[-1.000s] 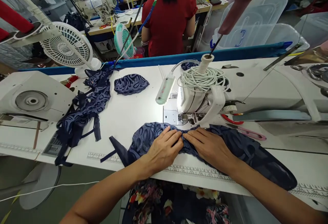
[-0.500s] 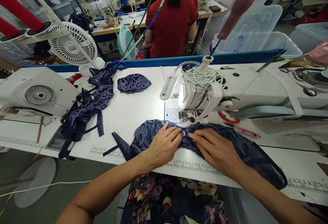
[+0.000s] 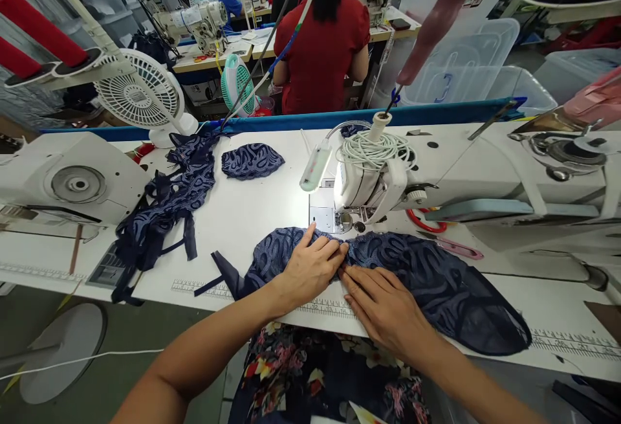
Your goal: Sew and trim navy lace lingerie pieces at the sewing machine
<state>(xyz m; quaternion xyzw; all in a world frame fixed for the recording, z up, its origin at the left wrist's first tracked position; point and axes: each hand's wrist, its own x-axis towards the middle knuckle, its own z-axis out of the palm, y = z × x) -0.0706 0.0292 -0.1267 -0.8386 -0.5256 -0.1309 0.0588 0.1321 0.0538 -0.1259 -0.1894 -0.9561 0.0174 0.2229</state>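
Observation:
A navy lace garment (image 3: pixel 412 259) lies spread along the table's front, below the sewing machine's needle area (image 3: pixel 342 220). Its left part narrows to a loose strap, while the right part ends in a sheer, rounded panel. My left hand (image 3: pixel 310 268) rests on the middle of the garment, index finger stretched forward and the other fingers closed on the cloth. Close beside it, my right hand (image 3: pixel 383 301) has its fingers together, gripping the lower edge at the centre. The cloth under both sets of fingertips is hidden.
A separate lace piece (image 3: pixel 252 160) and a heap of lace pieces with straps (image 3: pixel 179 197) lie to the left. Right of the needle are red-handled scissors (image 3: pixel 427 222) and a pink thread snipper (image 3: pixel 460 248). A second machine (image 3: pixel 72 178) stands left. Someone in red sits ahead.
My right hand has moved left and nearer the table's front edge, closing in on my left hand. The garment's right part lies flatter and more spread out; the small gap at its centre is covered.

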